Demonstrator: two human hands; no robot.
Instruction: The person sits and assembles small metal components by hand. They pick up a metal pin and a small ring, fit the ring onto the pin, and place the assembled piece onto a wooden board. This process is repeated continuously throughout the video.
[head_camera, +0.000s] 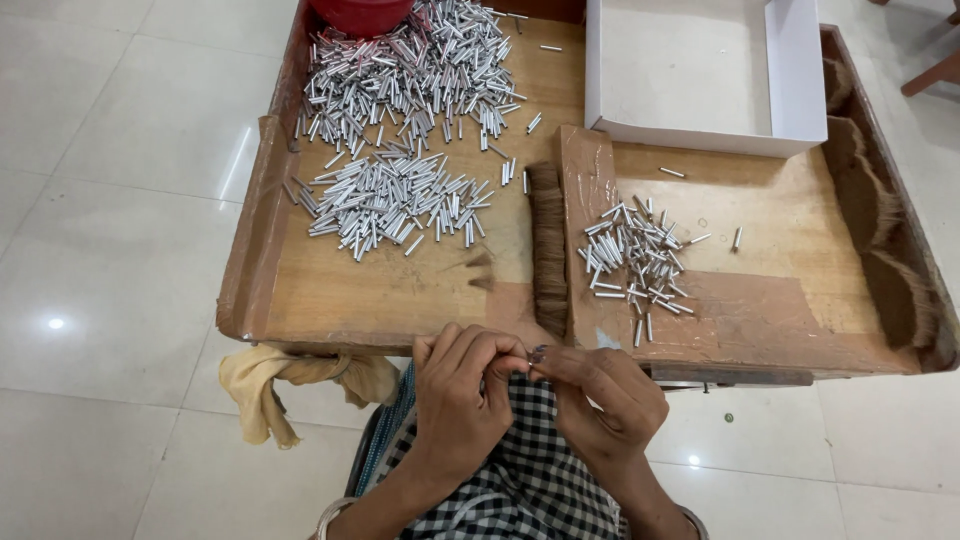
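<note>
Your left hand (462, 400) and right hand (600, 395) meet over your lap, fingertips pinching one small metal tube (522, 366) between them (mostly hidden); keep it level and steady. Just beyond, on the worn wooden tray (400, 295), lie a small scatter of tubes (635, 262), a brown bristle strip (547, 250), two larger shiny heaps (400, 140), then a white cardboard box (700, 130).

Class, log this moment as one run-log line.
left hand: pinching small piece | right hand: pinching same piece | metal tubes: heaped on wooden tray
</note>
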